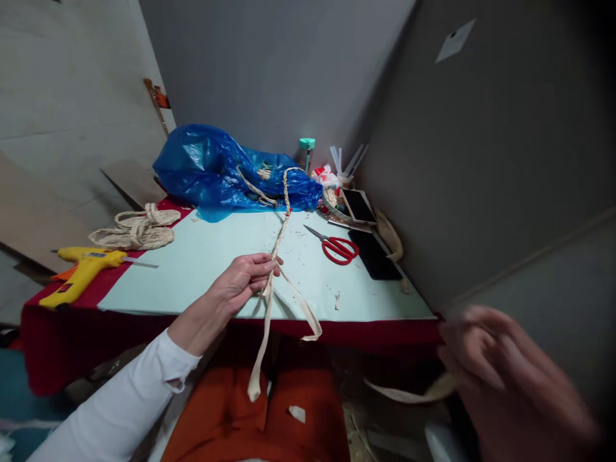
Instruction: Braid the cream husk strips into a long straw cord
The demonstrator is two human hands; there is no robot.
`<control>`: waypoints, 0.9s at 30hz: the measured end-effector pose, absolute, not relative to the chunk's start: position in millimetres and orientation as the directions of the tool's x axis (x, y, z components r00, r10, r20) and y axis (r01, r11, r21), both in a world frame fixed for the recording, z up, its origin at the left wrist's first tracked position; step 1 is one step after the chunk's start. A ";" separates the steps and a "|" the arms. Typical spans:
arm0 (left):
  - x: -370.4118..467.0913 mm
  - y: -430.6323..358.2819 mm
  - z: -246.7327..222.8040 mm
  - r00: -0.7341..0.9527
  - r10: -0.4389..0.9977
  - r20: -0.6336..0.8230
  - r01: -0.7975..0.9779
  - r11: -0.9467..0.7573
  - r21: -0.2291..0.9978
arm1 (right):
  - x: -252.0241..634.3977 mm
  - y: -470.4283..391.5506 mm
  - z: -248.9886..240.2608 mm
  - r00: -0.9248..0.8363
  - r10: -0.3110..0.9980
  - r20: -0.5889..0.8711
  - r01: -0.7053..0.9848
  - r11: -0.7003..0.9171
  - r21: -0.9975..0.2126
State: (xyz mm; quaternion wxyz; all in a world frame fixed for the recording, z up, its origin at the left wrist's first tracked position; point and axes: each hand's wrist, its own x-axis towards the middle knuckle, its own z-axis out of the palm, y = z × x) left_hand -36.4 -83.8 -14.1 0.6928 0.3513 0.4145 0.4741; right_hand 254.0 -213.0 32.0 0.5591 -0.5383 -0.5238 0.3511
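My left hand (246,277) is closed in a pinch round the lower end of a thin braided cord (285,192) of pale, flat fibre. The braid runs away from me over the table to the blue plastic bag. Below my fingers, loose strands (265,340) of the same fibre hang over the table's front edge. Off to the right, beyond the table's corner, my right hand (500,362) is raised and smeared by motion. Its fingers look curled, and a pale fibre strip (409,396) trails from it to the left. Red-handled scissors (339,249) lie past my left hand.
A yellow glue gun (86,269) and woven slippers (139,228) rest at the left. The blue plastic bag (206,170) fills the back. At the right are a phone (357,206), a black flat device (374,255) and a grey wall (481,160). Fibre scraps litter the pale board (221,237).
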 end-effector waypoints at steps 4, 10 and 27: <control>-39.2 -83.0 -13.6 0.259 0.935 -0.241 -0.356 0.324 0.876 | 234.0 -156.0 36.9 0.267 0.931 0.250 -0.255 0.318 -0.913; -41.0 -82.0 -13.2 0.221 0.939 -0.263 -0.337 0.326 0.883 | 259.5 -93.9 26.8 0.137 0.944 0.299 0.241 0.260 -0.935; -20.1 -87.9 -20.8 0.165 0.978 -0.131 -0.140 0.155 0.978 | 146.1 -100.7 -4.3 -0.412 0.891 0.189 0.559 0.411 -0.720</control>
